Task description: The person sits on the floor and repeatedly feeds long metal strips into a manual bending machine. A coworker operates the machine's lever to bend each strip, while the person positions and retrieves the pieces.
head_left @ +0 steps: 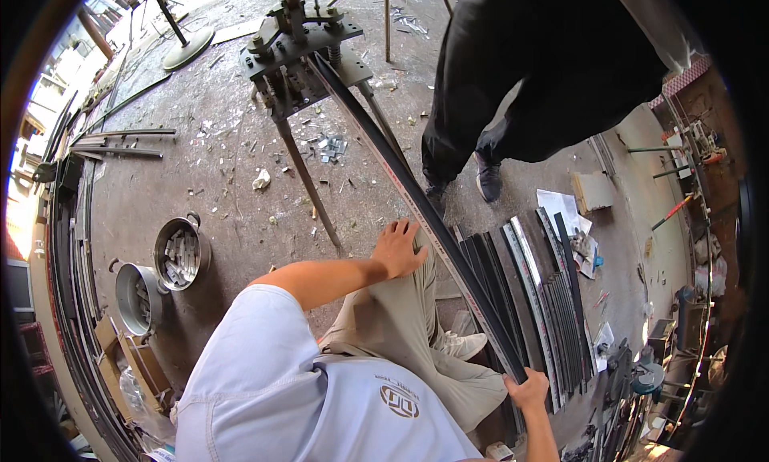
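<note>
The right hand had its fingers clamped around the near end of a long dark metal strip, which ran up and away into the press machine standing on thin legs. The left hand lay flat on the person's knee, fingers spread apart and holding nothing, just beside the strip. More dark strips lay on the floor to the right, and two metal pots stood at the left.

Brown cardboard boxes sit at the lower left; white paper sheets and a tan box lie at the right.
</note>
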### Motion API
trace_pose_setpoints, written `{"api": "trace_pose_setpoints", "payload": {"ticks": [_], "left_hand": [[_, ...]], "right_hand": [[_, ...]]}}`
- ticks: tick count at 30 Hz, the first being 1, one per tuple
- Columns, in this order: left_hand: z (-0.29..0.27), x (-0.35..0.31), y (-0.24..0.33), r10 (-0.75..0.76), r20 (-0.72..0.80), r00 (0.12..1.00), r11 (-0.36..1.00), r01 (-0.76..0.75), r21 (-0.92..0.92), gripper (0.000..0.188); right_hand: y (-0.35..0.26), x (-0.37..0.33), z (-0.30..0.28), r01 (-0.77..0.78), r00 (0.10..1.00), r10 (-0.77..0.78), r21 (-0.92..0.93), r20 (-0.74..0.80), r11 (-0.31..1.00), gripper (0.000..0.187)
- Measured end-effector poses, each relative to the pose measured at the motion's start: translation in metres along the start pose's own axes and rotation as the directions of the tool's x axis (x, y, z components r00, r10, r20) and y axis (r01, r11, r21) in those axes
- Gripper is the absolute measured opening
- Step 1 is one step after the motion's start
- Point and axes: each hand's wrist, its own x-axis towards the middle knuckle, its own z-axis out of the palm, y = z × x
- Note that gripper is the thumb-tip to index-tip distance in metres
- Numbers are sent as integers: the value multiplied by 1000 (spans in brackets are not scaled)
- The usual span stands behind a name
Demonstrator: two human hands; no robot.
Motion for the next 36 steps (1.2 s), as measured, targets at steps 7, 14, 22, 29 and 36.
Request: {"api": "trace_pose_setpoints", "payload": {"ticks": [7,14,22,29,36], "left_hand": [[5,-1,-9,26,-70,997,999,-27,-18,65],[1,-5,-11,14,-51,999,997,-18,-73,69],[11,-3,-29,-22,-81,996,975,4,-224,65],[34,31,-63,-301,-107,947,683,136,-717,40],[-45,91,-40,-244,-3,970,-77,-22,-997,60]], "right_hand": [[13,-2,6,-148,976,149,-16,158,989,78],[20,-9,22,-39,998,41,-50,49,998,54],[37,-8,30,-35,999,35,-18,26,999,50],[24,-9,22,-84,996,85,-33,36,996,49],[31,-15,29,-72,996,69,-74,-53,995,49]]}}
